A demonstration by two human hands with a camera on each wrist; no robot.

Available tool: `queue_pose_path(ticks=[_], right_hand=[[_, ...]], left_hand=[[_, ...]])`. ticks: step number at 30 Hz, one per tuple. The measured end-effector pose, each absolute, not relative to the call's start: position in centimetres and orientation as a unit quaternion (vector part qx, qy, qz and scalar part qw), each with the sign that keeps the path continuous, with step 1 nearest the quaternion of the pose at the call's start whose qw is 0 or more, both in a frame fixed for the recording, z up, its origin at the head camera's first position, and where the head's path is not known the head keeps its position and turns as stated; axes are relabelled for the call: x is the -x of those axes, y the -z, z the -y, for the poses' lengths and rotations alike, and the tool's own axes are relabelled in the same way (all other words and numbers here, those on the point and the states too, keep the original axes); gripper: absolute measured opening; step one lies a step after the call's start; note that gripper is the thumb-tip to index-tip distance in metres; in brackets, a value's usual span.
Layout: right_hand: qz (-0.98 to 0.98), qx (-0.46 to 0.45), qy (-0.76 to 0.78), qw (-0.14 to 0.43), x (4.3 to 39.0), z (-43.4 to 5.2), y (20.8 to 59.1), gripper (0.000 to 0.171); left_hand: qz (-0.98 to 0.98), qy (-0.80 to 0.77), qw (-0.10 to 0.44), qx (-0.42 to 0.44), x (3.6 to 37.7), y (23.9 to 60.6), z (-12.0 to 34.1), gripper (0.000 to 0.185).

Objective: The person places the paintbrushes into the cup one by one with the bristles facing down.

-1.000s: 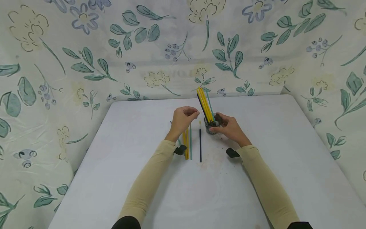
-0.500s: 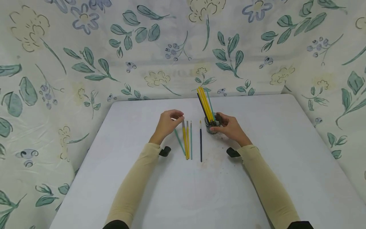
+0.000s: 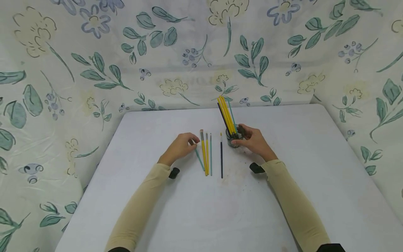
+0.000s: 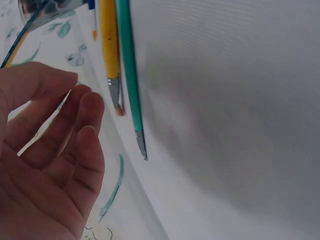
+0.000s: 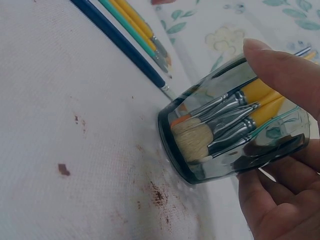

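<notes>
My right hand (image 3: 253, 140) holds a clear glass (image 5: 225, 135), its thumb on one side and fingers on the other. Inside stand several paintbrushes (image 3: 227, 113), bristles down, with yellow, dark and teal handles. My left hand (image 3: 181, 147) is empty, fingers loosely bent, beside the tip of a slanted teal paintbrush (image 3: 199, 159). In the left wrist view a gap shows between that hand and the teal brush's metal end. To its right lie two yellow paintbrushes (image 3: 204, 154), a thin teal paintbrush (image 3: 211, 157) and a dark blue paintbrush (image 3: 221, 159), bristles pointing away from me.
A white cloth (image 3: 151, 217) covers the table. Reddish-brown specks (image 5: 159, 195) dot it near the glass. A floral-print sheet (image 3: 195, 45) hangs behind the table and along its sides.
My left hand has moved left and toward me, from near the glass, past the yellow brushes, to the slanted teal brush. My right hand stays on the glass.
</notes>
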State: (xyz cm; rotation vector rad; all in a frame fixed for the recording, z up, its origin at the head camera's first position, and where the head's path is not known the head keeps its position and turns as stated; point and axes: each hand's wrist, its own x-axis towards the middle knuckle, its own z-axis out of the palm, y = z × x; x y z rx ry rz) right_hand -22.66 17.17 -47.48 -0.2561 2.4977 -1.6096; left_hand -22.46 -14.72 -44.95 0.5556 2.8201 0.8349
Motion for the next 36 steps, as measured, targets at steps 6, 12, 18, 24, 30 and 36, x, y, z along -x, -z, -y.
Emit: queue_pose_path(ticks=[6,12,18,24,30,36], right_hand=[[-0.834,0.082,0.540,0.082,22.7,-17.1,47.4,0.096],[-0.834,0.082,0.539,0.083,22.6,-17.2,47.4,0.095],[-0.833,0.072,0.541,0.091,22.5,-17.2,47.3,0.094],[-0.835,0.069,0.538,0.092,22.5,-17.2,47.2,0.095],[-0.834,0.071,0.539,0.090,22.7,-17.2,47.5,0.094],[-0.836,0.073,0.537,0.090,22.7,-17.2,47.5,0.092]], left_hand=[[-0.946,-0.230,0.106,-0.204,22.1,45.4,15.0,0.024],[-0.942,-0.208,0.112,-0.239,21.8,45.6,15.2,0.025],[-0.944,-0.158,0.114,-0.265,21.7,45.5,15.2,0.018],[-0.948,-0.068,0.134,-0.281,21.7,45.2,14.8,0.012],[-0.941,-0.014,0.134,-0.311,21.5,44.8,14.4,0.013],[-0.935,0.006,0.123,-0.332,21.1,44.7,14.3,0.016]])
